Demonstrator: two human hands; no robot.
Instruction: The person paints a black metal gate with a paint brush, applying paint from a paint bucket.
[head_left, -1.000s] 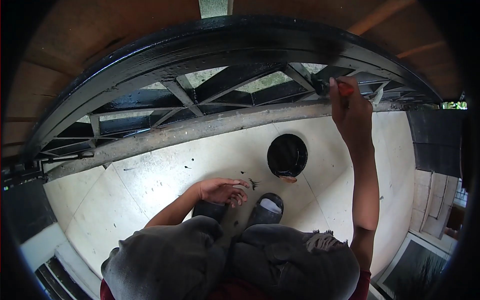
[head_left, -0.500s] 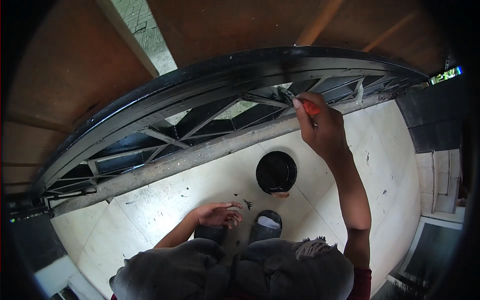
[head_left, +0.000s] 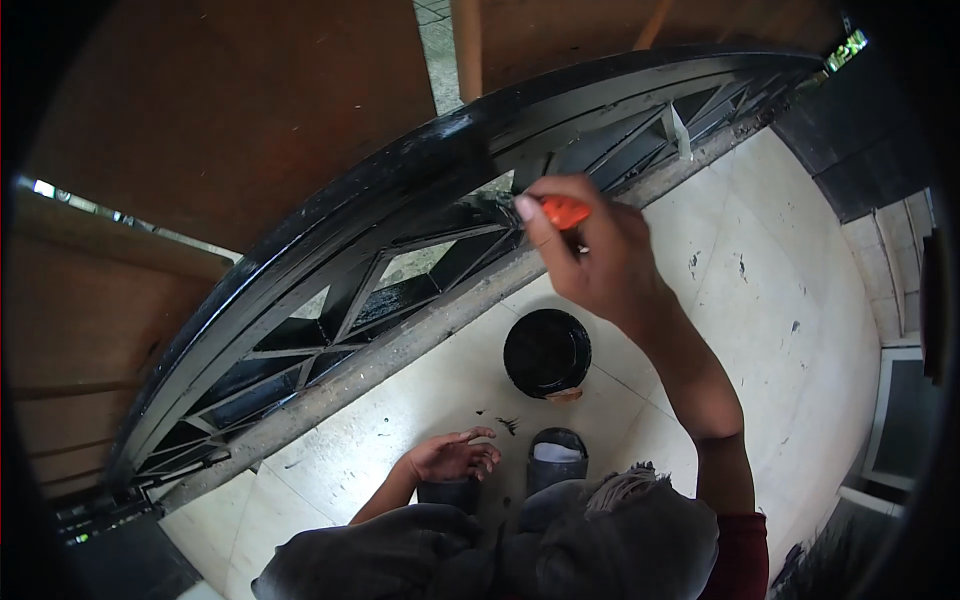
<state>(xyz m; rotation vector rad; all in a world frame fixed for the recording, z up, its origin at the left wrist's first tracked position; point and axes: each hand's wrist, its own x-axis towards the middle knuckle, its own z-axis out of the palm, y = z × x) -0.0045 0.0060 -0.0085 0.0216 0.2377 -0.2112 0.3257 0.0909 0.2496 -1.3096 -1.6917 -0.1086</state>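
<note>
My right hand point(head_left: 605, 245) is closed around the orange handle of a paintbrush point(head_left: 565, 211). The brush's dark tip is at the lattice of a metal gate point(head_left: 325, 235), whose bars are partly glossy black and partly grey. Below that hand, a round black paint container point(head_left: 587, 350) stands on the floor with dark paint inside. Something small and brown point(head_left: 565, 395) lies at its near edge. My left hand point(head_left: 455, 456) hangs over my left foot, fingers loosely apart and holding nothing.
Brown panels point(head_left: 250, 110) rise behind the gate's top rail. A rough sill point(head_left: 400, 345) runs under the lattice. Pale floor tiles point(head_left: 690, 330) carry black paint marks point(head_left: 507, 426). A dark sandal point(head_left: 556, 455) is on my right foot, close to the container.
My right hand has moved left along the lattice with the paintbrush. The camera view has turned, so the gate slants more steeply. My left hand keeps its loose pose.
</note>
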